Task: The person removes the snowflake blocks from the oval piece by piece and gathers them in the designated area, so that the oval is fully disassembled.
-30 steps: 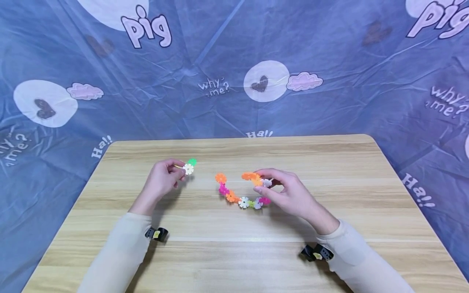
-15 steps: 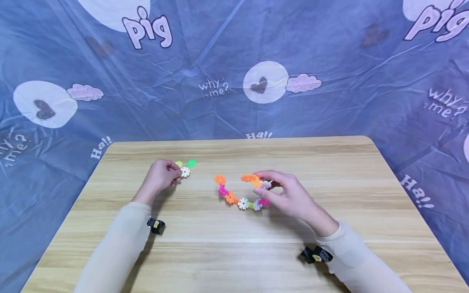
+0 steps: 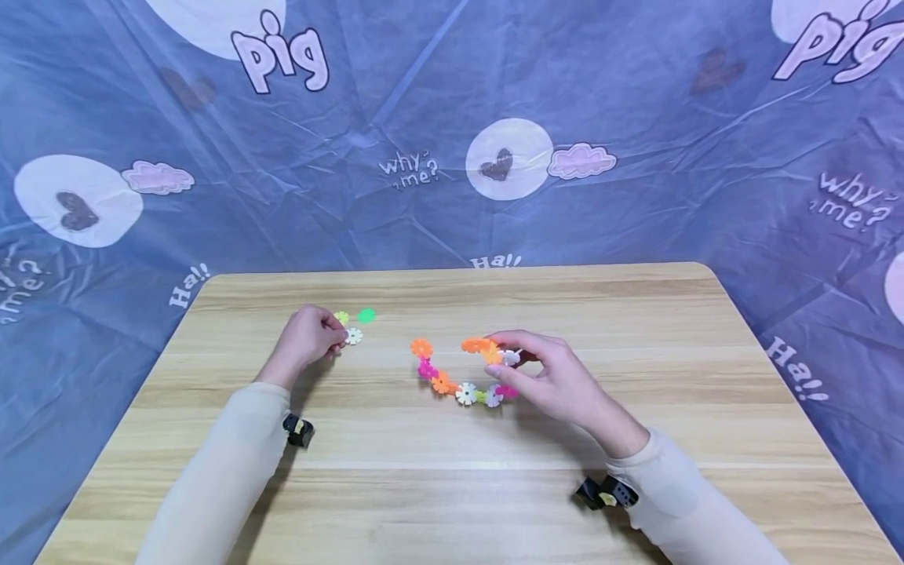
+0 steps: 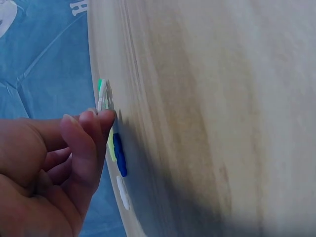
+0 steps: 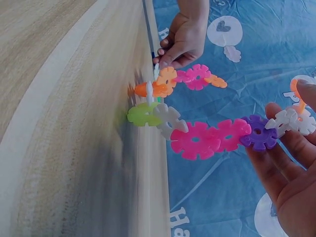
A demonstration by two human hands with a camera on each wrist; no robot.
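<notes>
1. Plainly, in the head view, the left hand has its thumb and fingers drawn together at the edge of a white disc, pinching it low over the left part of the table. A yellow disc and a green disc lie just beyond it. The right hand has its thumb and fingers curled to a pinch on a chain of linked, notched discs, near an orange link and a white one. The chain bends round in an open curve, its other orange end nearer the left hand. A blue printed cloth hangs behind the table.

2. In the left wrist view, the fingertips meet with hardly any gap, at the near end of the white disc, with green showing beside it. Just below the fingers are a dark blue piece, a strip of yellow and another white piece.

3. In the right wrist view, the right fingers sit behind the purple link and the white links next to it, the thumb close by an orange link. Pink links follow, then white and yellow-green ones low by the table.
</notes>
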